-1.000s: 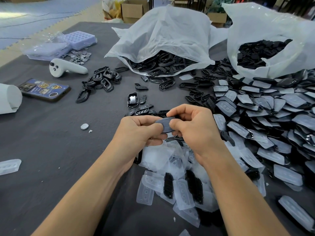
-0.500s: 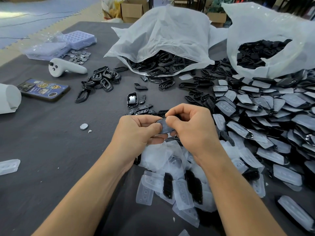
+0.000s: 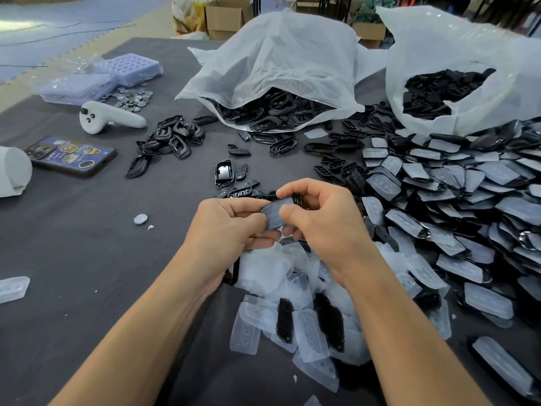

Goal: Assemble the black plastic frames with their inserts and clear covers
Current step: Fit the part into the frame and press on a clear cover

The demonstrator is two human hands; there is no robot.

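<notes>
Just the head cam here, so one angle to go on.

Your left hand (image 3: 231, 227) is curled around the near end of a black frame (image 3: 297, 198), thumb on top and fingers underneath, basically acting as the vise. Your right hand (image 3: 325, 227) pinches the clear cover (image 3: 275, 213) down onto that frame, thumb flat on the cover face and index finger hooked over the far end. Both hands are gripping, nothing loose. The piece sits right between them, lifted off the table (image 3: 87, 259). My guess is you're seating the cover's edge into the frame, and holding it up lets you squeeze from both sides. Can't tell whether the insert is already in there, since the cover hides it.

The layout makes sense too. The loose clear covers (image 3: 251, 326) are heaped just under your wrists on your side, so grabbing the next one is quick. A few black inserts (image 3: 240, 191) lie just beyond your left-hand knuckles. The finished pieces (image 3: 468, 206) fan out to the right of your right hand, an easy drop spot. The frame bag (image 3: 278, 68) sits well past both hands with its mouth facing you.

Probably close to done on this one. Watch that the cover doesn't go on crooked.
</notes>
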